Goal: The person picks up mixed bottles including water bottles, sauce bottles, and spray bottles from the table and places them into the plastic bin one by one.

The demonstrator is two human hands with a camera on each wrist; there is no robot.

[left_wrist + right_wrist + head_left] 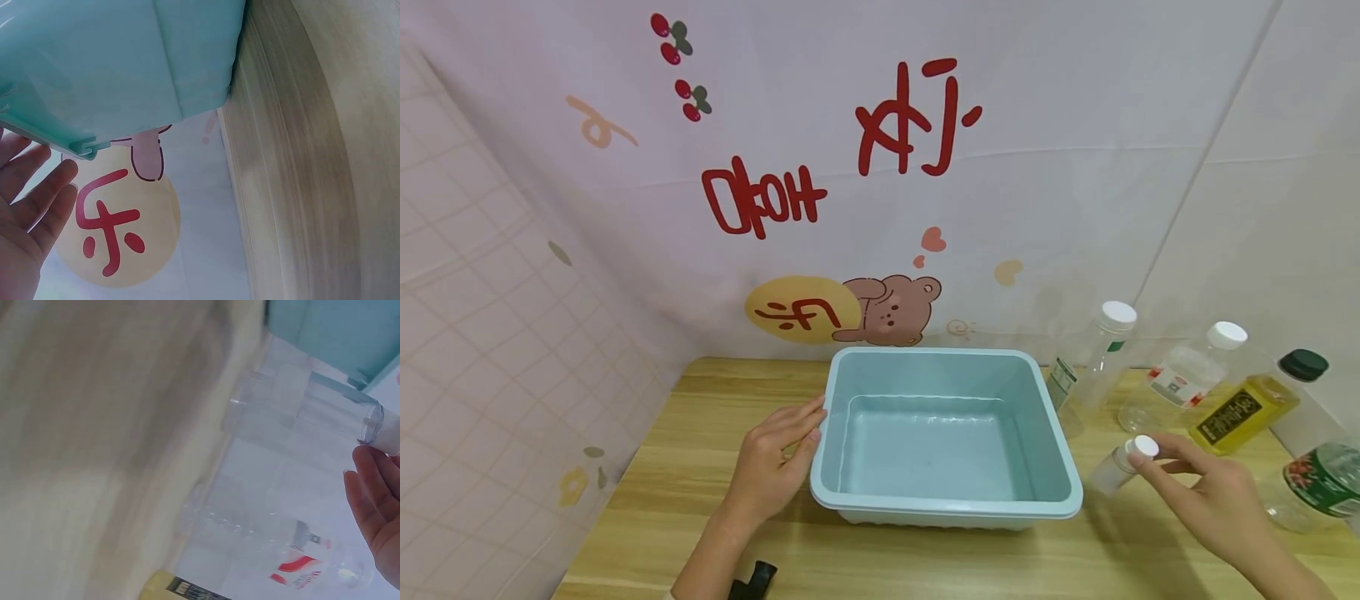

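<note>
A light blue plastic basin (940, 450) sits on the wooden table. My left hand (771, 458) is at its left side, fingertips against the rim. In the left wrist view, the fingers of the left hand (34, 212) are extended and spread just under the rim edge. To the right of the basin, my right hand (1213, 496) pinches the white cap of a small clear bottle (1108, 475) between thumb and fingers. The right wrist view shows this see-through bottle (300, 403) with its base close to the tabletop.
Behind the right hand stand a tall clear bottle (1097, 371), a clear bottle with a red-and-white label (1180, 383) and a yellow oil bottle (1247, 412). A green-labelled bottle (1326, 479) is at far right. A black object (758, 579) lies near the left forearm. A printed cloth (1037, 192) hangs behind.
</note>
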